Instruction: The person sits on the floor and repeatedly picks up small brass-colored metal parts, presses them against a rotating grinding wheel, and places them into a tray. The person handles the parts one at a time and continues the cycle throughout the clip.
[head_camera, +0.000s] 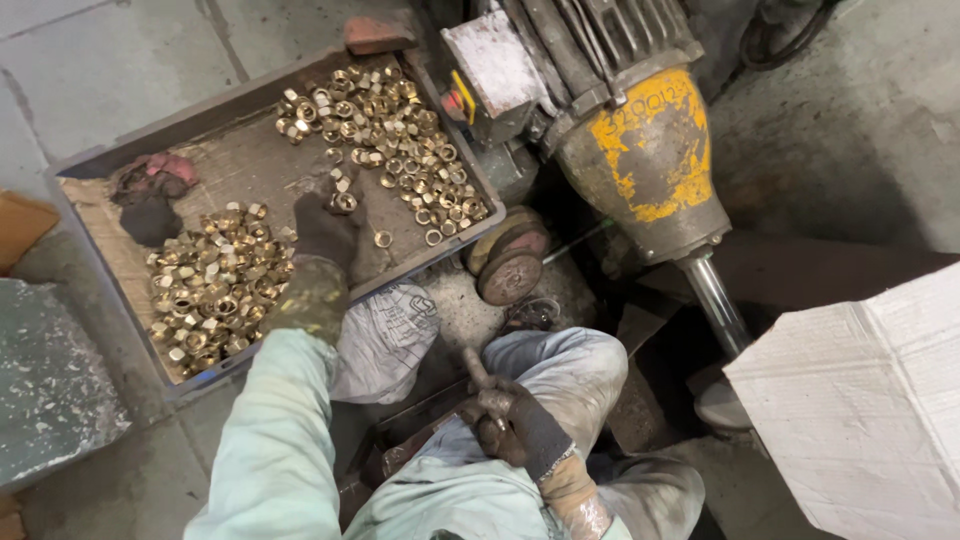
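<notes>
Left hand: the left hand (328, 225), in a dark dirty glove, reaches into the grey tray (205, 115); the fingers are pinched narrow on one brass nut (344, 201).
Right hand: the right hand (510, 420), also gloved, rests on the knee and is closed around a short metal rod (476, 368) that points up.
Brass nuts: two heaps lie in the tray, the far heap (385, 125) near the top right corner and the near heap (215, 285) at the left of the wrist (both shiny and yellow).
Single ring: one brass ring (382, 238) lies alone, just beside the left hand.
Rag: a dark red rag (150, 195) lies in the tray's left corner.
Machine: a motor housing (650, 160) with worn yellow paint stands at the right of the tray.
Box: a white carton (860, 400) is at the lower right.
</notes>
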